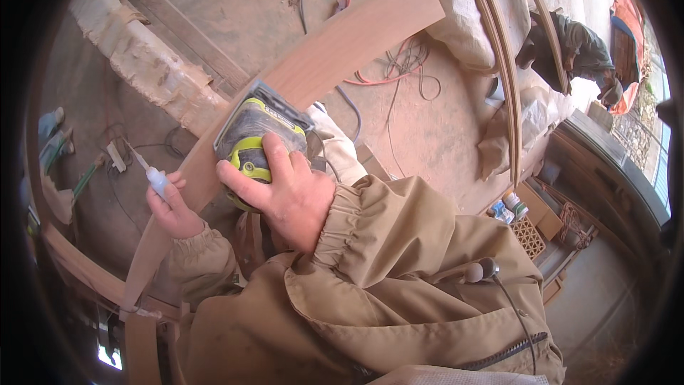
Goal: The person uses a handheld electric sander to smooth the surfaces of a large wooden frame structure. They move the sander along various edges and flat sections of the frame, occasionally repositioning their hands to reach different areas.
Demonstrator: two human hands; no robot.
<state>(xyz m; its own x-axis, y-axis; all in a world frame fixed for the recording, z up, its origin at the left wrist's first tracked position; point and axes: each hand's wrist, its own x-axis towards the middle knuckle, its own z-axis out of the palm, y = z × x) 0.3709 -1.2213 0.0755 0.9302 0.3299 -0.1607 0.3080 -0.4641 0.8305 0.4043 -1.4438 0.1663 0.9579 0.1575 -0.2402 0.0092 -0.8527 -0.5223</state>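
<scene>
Bottle (157,181) slants, pointing upper left

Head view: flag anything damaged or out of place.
The cords lie in a loose tangle on the floor right of the board, not coiled. Left of it, the pale wrapping looks ragged, perhaps torn.

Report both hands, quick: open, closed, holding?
Left hand: closed, holding a small nozzle bottle.
Right hand: closed over the black-and-lime power sander, grip on its top.

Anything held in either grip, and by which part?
Left grip: small nozzled bottle, by its body. Right grip: power sander, over its top.
</scene>
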